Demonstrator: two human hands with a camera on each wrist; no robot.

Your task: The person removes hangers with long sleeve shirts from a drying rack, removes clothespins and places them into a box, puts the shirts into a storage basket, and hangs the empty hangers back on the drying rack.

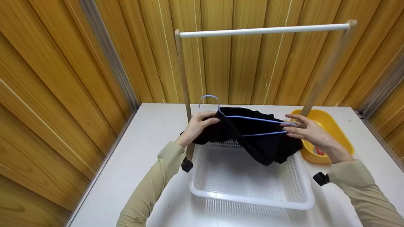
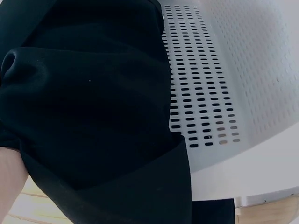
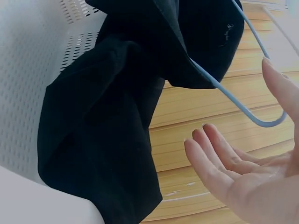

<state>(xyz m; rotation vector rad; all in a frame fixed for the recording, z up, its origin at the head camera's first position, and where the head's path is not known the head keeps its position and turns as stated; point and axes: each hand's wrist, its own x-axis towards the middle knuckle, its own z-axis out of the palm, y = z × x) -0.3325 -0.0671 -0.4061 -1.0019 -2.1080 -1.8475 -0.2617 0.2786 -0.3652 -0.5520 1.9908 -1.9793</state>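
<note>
A black garment (image 1: 265, 151) hangs in folds over the white basket, partly around a blue hanger (image 1: 252, 118). My left hand (image 1: 199, 124) pinches the cloth beside the base of the hanger's hook, thumb on top. The hanger's right end sticks out of the garment's opening. My right hand (image 1: 309, 129) is at that end, with its fingers extended. In the right wrist view, the hanger's rounded end (image 3: 268, 123) lies by the thumb and palm, and the fingers are not curled round it. Black cloth (image 2: 93, 102) hides most of my left hand in the left wrist view.
The white perforated basket (image 1: 252, 200) stands below the garment. Behind it rises a rack with a white crossbar (image 1: 268, 30) and wooden posts. A yellow basin (image 1: 337, 129) with a small red item (image 1: 318, 151) sits at the right. Wood-patterned walls enclose the white table (image 1: 126, 176).
</note>
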